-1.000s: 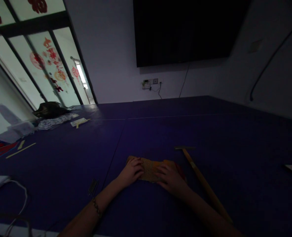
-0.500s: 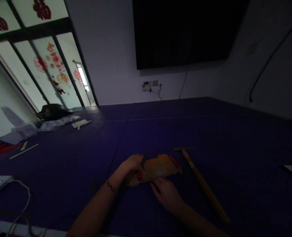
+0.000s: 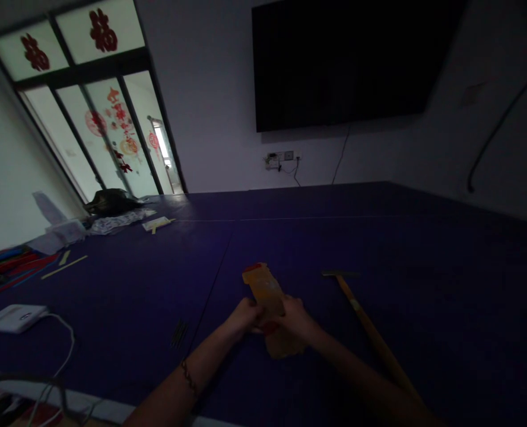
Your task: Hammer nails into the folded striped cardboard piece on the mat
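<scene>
Both my hands grip a long tan packet-like piece with orange and red patches [image 3: 266, 284]. It stands out lengthwise, its far end pointing away from me and its near end hanging towards me. My left hand [image 3: 246, 315] holds its left edge, with a beaded bracelet on that wrist. Across from it, my right hand [image 3: 295, 317] clasps the right edge, thumb over the front. A hammer with a wooden handle [image 3: 374, 335] lies to the right of my right hand. Left of my left hand is a small group of thin dark sticks, perhaps nails [image 3: 179, 333].
The blue-purple tabletop [image 3: 335, 243] reaches to the wall. At left lie a white box-like device [image 3: 14, 318] with a cable, red and blue strips [image 3: 18, 270] and thin yellow strips [image 3: 64, 267]. A dark bag [image 3: 112, 201] sits at the back left.
The tan piece has turned from lying crosswise to pointing away from me. My right hand has moved up onto its right side. The view has shifted slightly.
</scene>
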`<state>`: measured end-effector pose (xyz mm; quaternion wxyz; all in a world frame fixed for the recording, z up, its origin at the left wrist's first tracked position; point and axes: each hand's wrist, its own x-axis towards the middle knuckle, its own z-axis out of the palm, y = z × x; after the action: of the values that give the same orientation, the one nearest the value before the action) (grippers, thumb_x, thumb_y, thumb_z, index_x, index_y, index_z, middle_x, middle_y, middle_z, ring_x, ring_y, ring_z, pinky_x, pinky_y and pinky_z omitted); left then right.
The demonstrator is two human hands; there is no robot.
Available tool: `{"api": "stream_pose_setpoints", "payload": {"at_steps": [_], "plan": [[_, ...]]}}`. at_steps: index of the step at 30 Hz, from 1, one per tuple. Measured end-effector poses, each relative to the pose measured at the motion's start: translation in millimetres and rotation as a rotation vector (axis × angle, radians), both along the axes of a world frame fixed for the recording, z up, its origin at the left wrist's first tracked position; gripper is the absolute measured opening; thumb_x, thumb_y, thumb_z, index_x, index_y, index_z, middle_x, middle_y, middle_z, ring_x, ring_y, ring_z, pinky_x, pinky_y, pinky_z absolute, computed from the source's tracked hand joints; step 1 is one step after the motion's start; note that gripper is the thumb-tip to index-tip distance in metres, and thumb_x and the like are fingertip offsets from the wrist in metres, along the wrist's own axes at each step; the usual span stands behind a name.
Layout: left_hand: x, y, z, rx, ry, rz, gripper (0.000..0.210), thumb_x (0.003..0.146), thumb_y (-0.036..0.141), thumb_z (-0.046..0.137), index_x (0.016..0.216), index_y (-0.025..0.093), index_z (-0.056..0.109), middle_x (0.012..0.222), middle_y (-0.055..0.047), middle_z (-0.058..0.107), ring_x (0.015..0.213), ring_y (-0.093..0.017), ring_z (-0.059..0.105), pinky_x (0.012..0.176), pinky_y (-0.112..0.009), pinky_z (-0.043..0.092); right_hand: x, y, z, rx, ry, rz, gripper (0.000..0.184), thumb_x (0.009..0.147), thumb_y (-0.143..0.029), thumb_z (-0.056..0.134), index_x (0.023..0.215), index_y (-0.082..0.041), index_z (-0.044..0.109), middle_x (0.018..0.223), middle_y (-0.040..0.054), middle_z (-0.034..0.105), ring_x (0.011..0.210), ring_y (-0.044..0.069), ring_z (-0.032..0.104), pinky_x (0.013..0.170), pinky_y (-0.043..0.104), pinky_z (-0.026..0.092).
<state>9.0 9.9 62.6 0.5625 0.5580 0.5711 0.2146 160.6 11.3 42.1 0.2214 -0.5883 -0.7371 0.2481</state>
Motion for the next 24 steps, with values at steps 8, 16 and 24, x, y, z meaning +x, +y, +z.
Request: {"api": "stream_pose_setpoints", "payload": {"at_steps": [8,16,24], "plan": [[22.1,-49.1,-26.5,-0.386,-1.08,0.388,0.016,0.056,0.004,0.048,0.068,0.013,0.056,0.074,-0.003,0.06,0.071,-0.011,0.055,0.077,-0.024,0.036,20.1,50.7,9.4,-0.104,-0.007,0.329,0.07,0.043,-0.012,0.072,0.11,-0.017,0.053,0.112,0.0068,0.057,0.103,0.023,0.05,0.087,0.031,0.039],[42.4,-47.3,-10.5,-0.456,-1.06,0.373,0.019,0.056,0.003,0.046,0.07,0.013,0.055,0.075,-0.002,0.06,0.069,-0.009,0.054,0.073,-0.023,0.035,25.3,70.5,20.3,-0.318,-0.052,0.564,0.075,0.043,-0.007,0.067,0.115,-0.02,0.05,0.116,0.0046,0.054,0.107,0.025,0.047,0.09,0.033,0.037],[-4.4,-25.0,5.9,0.273,-0.192,-0.252,0.045,0.063,0.023,0.061,0.106,0.014,0.053,0.112,-0.013,0.055,0.106,-0.026,0.048,0.094,-0.042,0.029,24.0,64.7,10.9,-0.231,-0.028,0.591,0.075,0.045,-0.006,0.061,0.118,-0.019,0.048,0.126,0.0068,0.046,0.115,0.023,0.04,0.096,0.035,0.03]]}}
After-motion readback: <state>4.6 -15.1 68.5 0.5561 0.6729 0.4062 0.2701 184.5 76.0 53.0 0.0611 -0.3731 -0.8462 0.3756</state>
